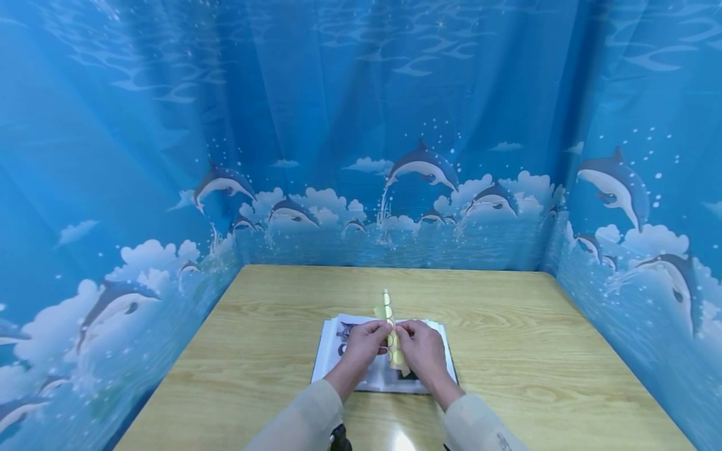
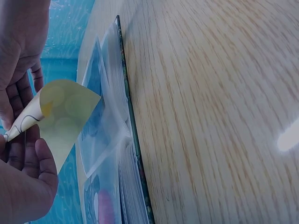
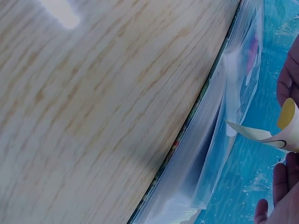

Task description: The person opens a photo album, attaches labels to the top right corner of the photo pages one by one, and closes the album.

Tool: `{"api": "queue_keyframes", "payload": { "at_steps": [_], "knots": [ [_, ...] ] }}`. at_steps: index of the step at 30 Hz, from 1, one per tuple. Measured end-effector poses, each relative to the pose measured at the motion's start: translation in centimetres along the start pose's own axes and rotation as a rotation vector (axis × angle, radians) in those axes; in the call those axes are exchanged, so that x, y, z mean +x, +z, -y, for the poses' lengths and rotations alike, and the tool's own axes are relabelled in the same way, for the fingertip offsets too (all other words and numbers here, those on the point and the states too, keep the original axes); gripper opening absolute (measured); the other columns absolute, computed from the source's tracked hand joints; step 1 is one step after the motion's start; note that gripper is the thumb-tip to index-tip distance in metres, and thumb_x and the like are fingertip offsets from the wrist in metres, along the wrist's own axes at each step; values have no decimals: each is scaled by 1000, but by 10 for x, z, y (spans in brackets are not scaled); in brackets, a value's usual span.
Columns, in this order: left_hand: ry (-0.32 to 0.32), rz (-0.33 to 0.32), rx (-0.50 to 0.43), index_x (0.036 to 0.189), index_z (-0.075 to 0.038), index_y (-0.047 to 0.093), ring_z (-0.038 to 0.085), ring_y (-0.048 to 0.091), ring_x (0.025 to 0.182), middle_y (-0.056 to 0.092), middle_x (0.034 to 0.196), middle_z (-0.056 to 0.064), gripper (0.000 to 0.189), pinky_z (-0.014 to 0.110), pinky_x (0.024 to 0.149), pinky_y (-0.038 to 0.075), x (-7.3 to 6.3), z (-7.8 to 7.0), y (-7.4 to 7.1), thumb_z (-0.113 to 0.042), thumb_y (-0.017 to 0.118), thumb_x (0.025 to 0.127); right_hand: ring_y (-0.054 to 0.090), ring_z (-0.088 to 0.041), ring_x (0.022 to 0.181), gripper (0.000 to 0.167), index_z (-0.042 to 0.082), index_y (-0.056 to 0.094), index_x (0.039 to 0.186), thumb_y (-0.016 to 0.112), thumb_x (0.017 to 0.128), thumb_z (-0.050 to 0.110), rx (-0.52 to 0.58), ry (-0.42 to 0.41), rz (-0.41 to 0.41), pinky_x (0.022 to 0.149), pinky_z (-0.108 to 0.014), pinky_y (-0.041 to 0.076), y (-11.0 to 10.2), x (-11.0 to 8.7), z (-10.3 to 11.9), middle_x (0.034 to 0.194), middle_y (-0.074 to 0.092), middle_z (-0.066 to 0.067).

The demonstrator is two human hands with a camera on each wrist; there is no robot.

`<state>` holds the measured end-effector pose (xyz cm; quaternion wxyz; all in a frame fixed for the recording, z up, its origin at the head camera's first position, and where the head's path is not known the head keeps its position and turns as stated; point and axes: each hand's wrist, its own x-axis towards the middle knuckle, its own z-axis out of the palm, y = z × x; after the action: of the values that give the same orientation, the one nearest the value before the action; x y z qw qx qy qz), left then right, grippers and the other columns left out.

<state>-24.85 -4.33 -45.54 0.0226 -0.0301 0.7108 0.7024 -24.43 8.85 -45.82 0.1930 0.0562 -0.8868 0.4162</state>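
Observation:
A thin sheet with pale yellow round shapes (image 1: 397, 357), probably a sticker sheet, stands curled lengthwise above an open photo album (image 1: 320, 366). My left hand (image 1: 363, 341) pinches its left side between thumb and fingers. From the right, my right hand (image 1: 424, 351) pinches it too, the fingertips of both hands nearly meeting. In the left wrist view the sheet (image 2: 67, 114) bends into a cone with a loose corner over the pages. The right wrist view shows only the curled end of the sheet (image 3: 259, 134) and part of the hands.
Clear sleeves (image 2: 105, 135) with pictures in them fill the album, which lies flat on a wood-grain table (image 1: 254, 351). A blue curtain with printed dolphins (image 1: 423, 166) surrounds the table at the back and both sides. Light reflects near the front edge.

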Motion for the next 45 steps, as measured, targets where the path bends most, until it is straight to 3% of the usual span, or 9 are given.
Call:
{"api": "queue_keyframes", "payload": {
  "at_steps": [7,13,26,32,39,45],
  "knots": [
    [-1,5,16,104,1,72,14,64,76,70,86,5,22,31,71,58,0,-1,0,-18,64,96,66,-19,76,10,10,76,90,68,91,16,29,49,-8,70,-39,54,-2,1,-1,83,73,-3],
    [-23,-4,27,105,-2,73,15,64,80,69,91,5,22,31,74,58,1,-1,-1,-20,63,96,66,-15,81,18,15,77,96,72,90,31,38,95,60,78,-39,55,-2,1,-1,86,72,3],
    [26,31,26,102,2,73,14,65,78,70,88,5,24,31,73,58,-1,0,-1,-20,66,95,67,-20,79,9,10,77,91,72,89,17,32,3,14,73,-40,54,-1,0,-1,83,73,-1],
    [31,34,37,102,2,73,13,64,77,70,85,4,24,32,73,58,1,1,0,-19,65,95,66,-21,78,9,9,77,92,70,90,15,54,16,17,71,-39,54,-2,-1,-1,84,73,-4],
    [67,33,45,98,7,70,12,62,73,72,87,8,14,31,69,57,3,1,1,-3,67,88,67,-23,84,12,8,76,97,66,92,12,63,29,20,74,-41,54,-2,-2,-2,91,74,-7],
    [113,34,51,103,9,69,10,61,70,73,90,12,20,29,66,55,3,1,-2,1,68,85,68,-21,85,12,10,77,97,68,91,13,95,16,24,76,-40,56,-3,-1,-3,92,74,-5]
  ]
}}
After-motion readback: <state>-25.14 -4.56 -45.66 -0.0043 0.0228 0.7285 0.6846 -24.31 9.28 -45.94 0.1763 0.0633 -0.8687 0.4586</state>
